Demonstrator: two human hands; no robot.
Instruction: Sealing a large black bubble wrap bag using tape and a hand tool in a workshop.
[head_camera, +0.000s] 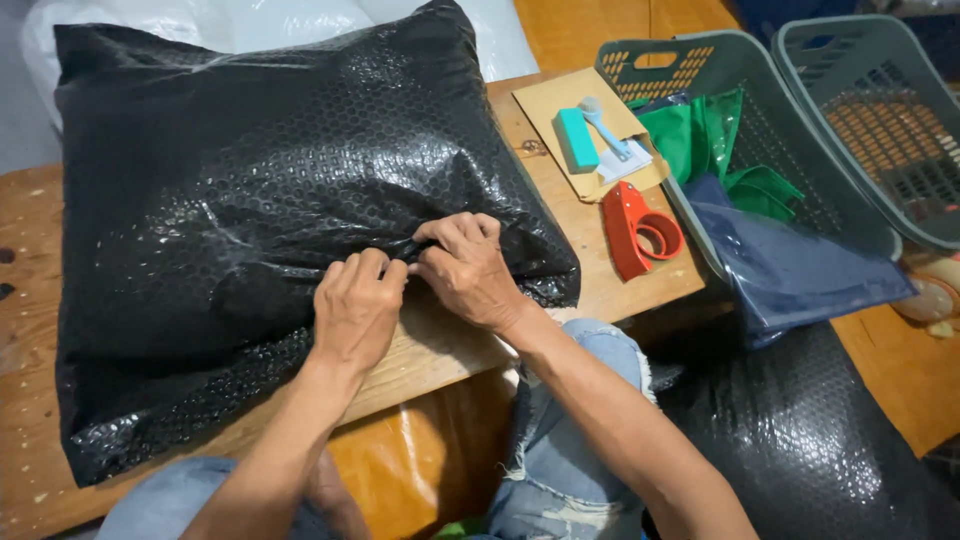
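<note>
Two hands met on one black bubble-wrap parcel (250, 200), and we pressed them side by side at its near edge. Our left hand (357, 308) lay curled with its fingers pinched closed on a fold of the wrap, and our right hand (468, 268), touching it, gripped the same fold, knuckles up. The parcel itself was large and pillow-shaped, spreading away from our grip up and to the left until it covered most of a low wooden table (30, 250), whose worn planks showed only at the left edge and just beneath our wrists.

Beyond our right hand, on the bare far corner of the table, sat a red tape dispenser (636, 230), and just past it a brown envelope (575, 110) carrying a teal block (576, 140) and a small light-blue tool (603, 125). Further right stood two grey-green plastic baskets (860, 120), the nearer one holding green bags (705, 135) and a dark blue packet (790, 265) that hung over its rim. Below that, near our right forearm, lay more black bubble wrap (800, 430) on the orange wooden floor (890, 370). Our knees, in frayed blue jeans (570, 450), came under the table's near edge.
</note>
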